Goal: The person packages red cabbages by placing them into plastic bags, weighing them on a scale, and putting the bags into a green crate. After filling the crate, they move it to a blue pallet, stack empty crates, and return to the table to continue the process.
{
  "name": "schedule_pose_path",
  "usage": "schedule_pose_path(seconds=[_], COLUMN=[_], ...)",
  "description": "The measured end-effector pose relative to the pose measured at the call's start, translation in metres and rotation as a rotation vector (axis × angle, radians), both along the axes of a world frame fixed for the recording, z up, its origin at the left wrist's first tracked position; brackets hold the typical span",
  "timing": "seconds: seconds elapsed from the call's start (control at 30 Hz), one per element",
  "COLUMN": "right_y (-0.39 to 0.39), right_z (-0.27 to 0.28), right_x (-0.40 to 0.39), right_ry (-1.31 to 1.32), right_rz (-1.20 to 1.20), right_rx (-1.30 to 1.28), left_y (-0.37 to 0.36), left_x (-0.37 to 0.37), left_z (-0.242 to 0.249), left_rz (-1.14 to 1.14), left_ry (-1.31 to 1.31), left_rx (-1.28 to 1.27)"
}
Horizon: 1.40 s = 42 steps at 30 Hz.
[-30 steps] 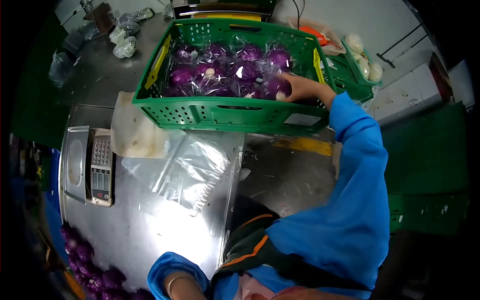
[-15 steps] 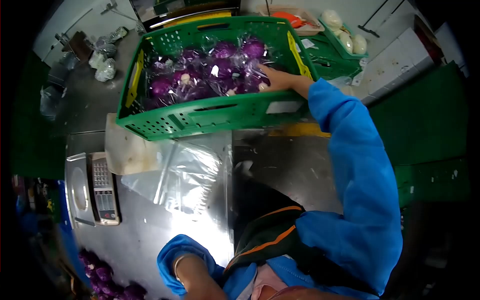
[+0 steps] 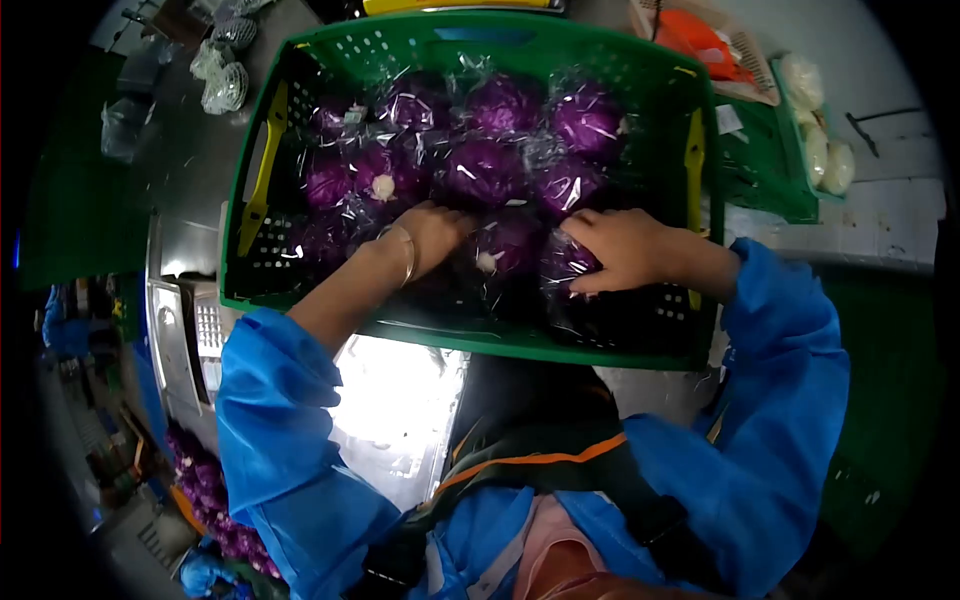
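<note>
Red cabbages (image 3: pixel 485 170), each in clear plastic wrap, lie in rows inside a green crate (image 3: pixel 560 345). My left hand (image 3: pixel 432 238), with a bangle at the wrist, reaches down into the front row. Its fingers curl downward and their tips are hidden, so what they hold cannot be made out. At the front right, my right hand (image 3: pixel 625 250) is closed on a wrapped red cabbage (image 3: pixel 570 262), thumb and fingers on its near right side. Between the hands sits another wrapped cabbage (image 3: pixel 507 245), stem end showing.
The crate has yellow side handles (image 3: pixel 694 195). A metal table (image 3: pixel 400 410) lies under it, with a scale (image 3: pixel 205 335) at left. Netted produce (image 3: pixel 225 85) is at back left. Bagged white produce (image 3: pixel 825 150) stands back right. More red cabbages (image 3: pixel 215 495) lie low at left.
My left hand has come up from the lower edge into the crate. My right hand has shifted to a cabbage at the front right. The crate appears nearer and larger.
</note>
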State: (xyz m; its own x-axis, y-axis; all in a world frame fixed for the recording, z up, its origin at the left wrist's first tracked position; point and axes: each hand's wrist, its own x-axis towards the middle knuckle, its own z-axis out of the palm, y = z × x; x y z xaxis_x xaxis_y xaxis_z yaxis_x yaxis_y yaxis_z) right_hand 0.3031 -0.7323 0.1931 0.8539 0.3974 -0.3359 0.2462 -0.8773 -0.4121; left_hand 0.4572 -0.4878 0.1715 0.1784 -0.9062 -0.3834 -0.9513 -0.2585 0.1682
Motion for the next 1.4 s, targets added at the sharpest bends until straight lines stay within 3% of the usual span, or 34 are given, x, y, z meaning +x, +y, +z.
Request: schedule_pose_path(seconds=[0.1, 0.2, 0.27, 0.33, 0.4, 0.43, 0.47, 0.5, 0.53, 0.57, 0.6, 0.7, 0.77, 0.87, 0.9, 0.97, 1.0, 1.13, 1.3, 1.4], right_y=[0.022, 0.039, 0.015, -0.021, -0.061, -0.080, -0.087, -0.076, -0.072, -0.067, -0.067, -0.057, -0.056, -0.062, -0.062, -0.060, -0.061, -0.057, -0.039, -0.018], right_z=[-0.010, -0.020, -0.019, 0.044, 0.058, 0.044, 0.020, -0.004, -0.015, -0.026, -0.026, -0.018, -0.012, -0.018, -0.023, -0.032, -0.029, -0.008, 0.011, 0.006], right_x=[0.026, 0.029, 0.016, 0.015, -0.022, -0.043, -0.061, -0.074, -0.079, -0.084, -0.081, -0.078, -0.075, -0.079, -0.080, -0.086, -0.091, -0.113, -0.127, -0.133], right_ry=[0.068, 0.052, -0.443, -0.603, -0.516, -0.557, -0.593, -0.539, -0.503, -0.468, -0.429, -0.419, -0.355, -0.301, -0.346, -0.431, -0.442, -0.524, -0.549, -0.595], right_rz=[0.184, 0.324, 0.210, -0.098, -1.034, -1.165, -1.290, -1.208, -1.242, -1.277, -1.413, -1.436, -1.452, -1.341, -1.316, -1.307, -1.283, -1.306, -1.468, -1.475], right_rx=[-0.100, -0.133, 0.105, 0.291, 0.994, 0.750, 0.502, 0.367, 0.470, 0.571, 0.931, 1.220, 1.284, 1.441, 1.490, 1.566, 1.605, 1.536, 1.439, 1.434], left_y=[0.013, 0.031, 0.050, 0.064, 0.079, 0.093, 0.111, 0.156, 0.191, 0.186, 0.178, 0.163, 0.153, 0.151, 0.156, 0.153, 0.148, 0.135, 0.136, 0.156], left_x=[0.008, 0.011, 0.018, 0.024, 0.045, 0.062, 0.086, 0.127, 0.162, 0.172, 0.179, 0.187, 0.178, 0.187, 0.194, 0.188, 0.175, 0.149, 0.151, 0.197], left_z=[0.002, 0.022, 0.025, 0.032, 0.061, 0.068, 0.074, 0.049, 0.021, 0.032, 0.046, 0.049, 0.051, 0.070, 0.065, 0.068, 0.087, 0.119, 0.126, 0.097], left_rz=[-0.112, -0.118, -0.043, 0.064, 0.204, 0.290, 0.370, 0.536, 0.713, 0.967, 1.191, 1.294, 1.148, 1.231, 1.154, 0.991, 1.342, 1.419, 1.203, 0.991], left_ry=[-0.126, -0.195, -0.152, -0.161, -0.354, -0.602, -0.850, -0.864, -0.878, -0.652, -0.411, -0.154, -0.578, -0.524, -0.610, -0.300, -0.188, 0.081, 0.112, 0.090], left_rx=[0.041, -0.172, -0.198, -0.196, -0.471, -0.606, -0.742, -0.729, -0.719, -0.567, -0.402, -0.654, -0.499, -0.379, -0.506, -0.869, -0.620, -0.642, -0.620, -0.692])
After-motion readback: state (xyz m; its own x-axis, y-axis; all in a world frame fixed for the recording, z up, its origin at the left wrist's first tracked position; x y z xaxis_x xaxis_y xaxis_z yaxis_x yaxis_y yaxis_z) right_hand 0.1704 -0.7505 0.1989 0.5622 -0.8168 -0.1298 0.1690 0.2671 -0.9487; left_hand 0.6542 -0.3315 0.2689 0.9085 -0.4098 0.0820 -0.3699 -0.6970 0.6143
